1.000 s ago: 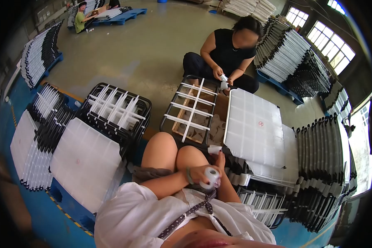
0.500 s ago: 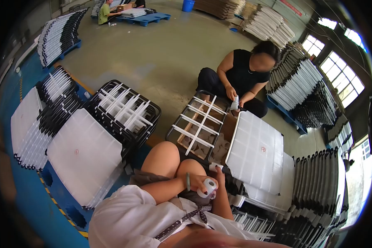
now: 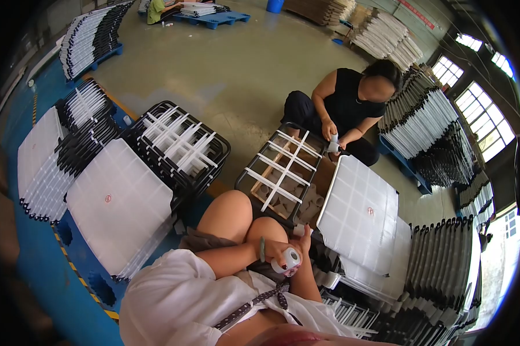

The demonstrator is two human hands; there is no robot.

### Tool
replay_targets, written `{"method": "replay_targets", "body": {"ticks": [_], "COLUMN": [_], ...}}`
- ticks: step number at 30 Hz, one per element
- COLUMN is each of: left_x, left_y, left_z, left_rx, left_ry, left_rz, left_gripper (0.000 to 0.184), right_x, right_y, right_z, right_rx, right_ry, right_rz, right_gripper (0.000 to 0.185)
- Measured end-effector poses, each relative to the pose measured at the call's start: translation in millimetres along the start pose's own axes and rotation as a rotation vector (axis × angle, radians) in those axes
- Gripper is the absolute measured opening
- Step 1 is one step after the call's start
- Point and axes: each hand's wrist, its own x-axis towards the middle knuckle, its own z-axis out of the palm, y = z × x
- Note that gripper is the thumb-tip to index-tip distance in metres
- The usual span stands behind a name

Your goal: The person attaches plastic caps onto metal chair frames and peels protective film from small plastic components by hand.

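Observation:
A thick white roll (image 3: 293, 257), apparently tape, is gripped in my left hand (image 3: 277, 252), which rests over my lap with its hollow core facing up. My right hand (image 3: 304, 241) is just above and to the right, fingers stretched upward beside a small white sleeve-like piece (image 3: 298, 229) at the near corner of a black tubular frame (image 3: 252, 196). Whether the fingers touch that piece is unclear. White straps (image 3: 283, 173) cross the frame, which lies over a wooden-edged box (image 3: 264, 175) of pale roll-like pieces. At its far corner, a co-worker's hands hold another white roll (image 3: 333, 143).
White panels with black frames (image 3: 358, 202) lie to my right, beside upright stacked frames (image 3: 442, 259). On my left, a blue pallet (image 3: 101, 288) carries more stacked panels (image 3: 118, 199) and strapped frames (image 3: 179, 141). The co-worker (image 3: 346, 104) sits opposite me.
The view has shifted slightly. My right hand's fingers now look straighter beside the frame corner. My left hand still holds the roll, and the co-worker's hands stay at the far corner.

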Motion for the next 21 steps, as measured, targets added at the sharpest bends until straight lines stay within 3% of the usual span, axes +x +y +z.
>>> {"method": "replay_targets", "body": {"ticks": [8,14,21], "left_x": [6.3,4.1,2.6], "left_y": [17.2,11.2,14.8], "left_z": [21.1,19.7,18.7], "left_rx": [-0.079,-0.067,-0.131], "left_ry": [-0.009,0.149,-0.016], "left_rz": [-0.027,-0.001,-0.042], "left_gripper": [0.051,0.048,0.048], "right_x": [38.6,30.8,23.1], "right_y": [0.8,1.4,4.7], "right_z": [-33.8,-26.9,-18.9], "right_rx": [0.033,0.04,0.08], "right_ry": [-0.122,-0.162,-0.095], "right_rz": [0.051,0.04,0.001], "right_gripper": [0.028,0.029,0.033]}}
